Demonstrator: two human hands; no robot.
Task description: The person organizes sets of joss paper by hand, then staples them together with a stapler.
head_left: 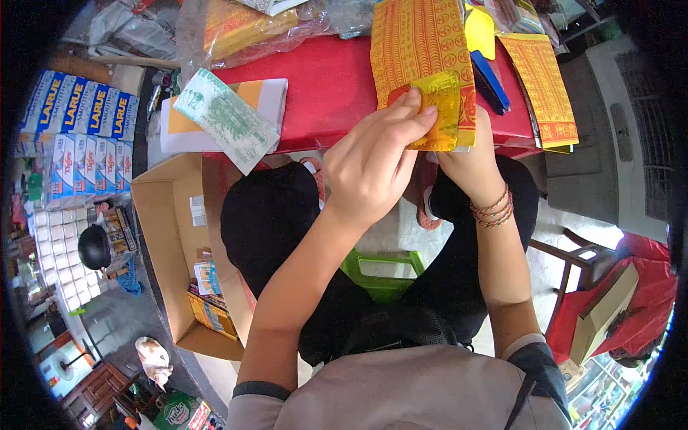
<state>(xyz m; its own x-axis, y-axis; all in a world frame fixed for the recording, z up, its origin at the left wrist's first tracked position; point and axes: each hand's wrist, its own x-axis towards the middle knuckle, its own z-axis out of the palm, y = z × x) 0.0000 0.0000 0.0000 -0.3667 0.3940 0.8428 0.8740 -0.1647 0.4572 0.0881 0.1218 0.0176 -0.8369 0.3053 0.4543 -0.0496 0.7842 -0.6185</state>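
My left hand (380, 154) pinches a shiny yellow translucent piece (448, 107), thumb and fingertips on its face. That piece lies against the lower part of an orange-yellow printed paper stack (416, 43) with red patterns. Behind the stack's lower right edge, my right hand (469, 158) holds it from below, its fingers mostly hidden by the paper. A blue stapler-like tool (490, 82) rests just right of the stack on the red table (322, 86). Left of my hands, a green-and-white printed note (228, 118) overlaps white and orange sheets (179, 129).
More printed yellow paper (545, 89) lies at the table's right edge. Plastic-wrapped bundles (251, 29) sit at the back left. An open cardboard box (168, 244) stands beside my left leg, with packets inside. A green plastic stool (387, 276) shows between my legs.
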